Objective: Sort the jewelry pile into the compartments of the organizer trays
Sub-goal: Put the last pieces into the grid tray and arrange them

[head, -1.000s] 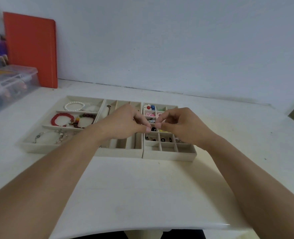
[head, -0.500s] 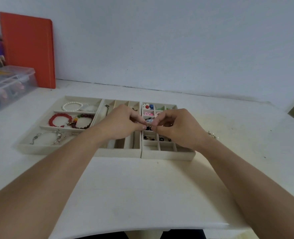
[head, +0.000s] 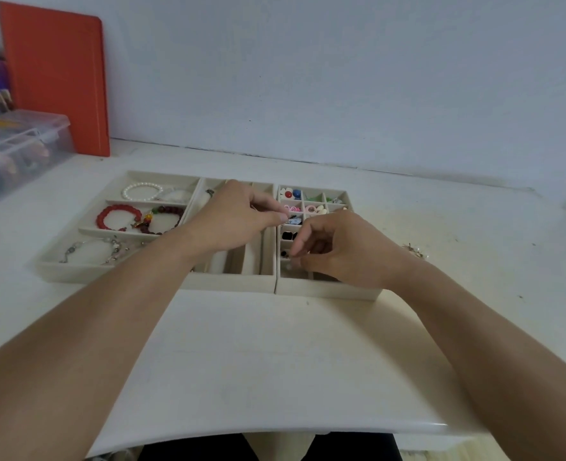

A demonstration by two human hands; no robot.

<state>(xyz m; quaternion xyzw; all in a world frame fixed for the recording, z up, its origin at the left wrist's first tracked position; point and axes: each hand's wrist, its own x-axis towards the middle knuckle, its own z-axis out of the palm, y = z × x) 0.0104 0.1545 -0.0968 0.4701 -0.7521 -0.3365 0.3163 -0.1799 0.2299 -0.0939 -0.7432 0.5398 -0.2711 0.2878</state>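
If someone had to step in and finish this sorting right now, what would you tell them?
Left hand pinches a tiny piece above the middle beige tray. Right hand has curled fingertips low over the small-grid beige tray; what they hold is too small to tell.
Done: white pearl bracelet, red bead bracelet and silver chain bracelet lie in the left tray.
Left: a small metallic cluster on the white table, right of the trays.

Both forearms are bare all the way up to the bottom of the frame, no sleeves in sight. The left hand (head: 233, 216) and right hand (head: 344, 249) have nothing on them that I can make out: no rings, watch or gloves. Fingernails look short and plain. Something dark, maybe clothing, shows below the table edge.
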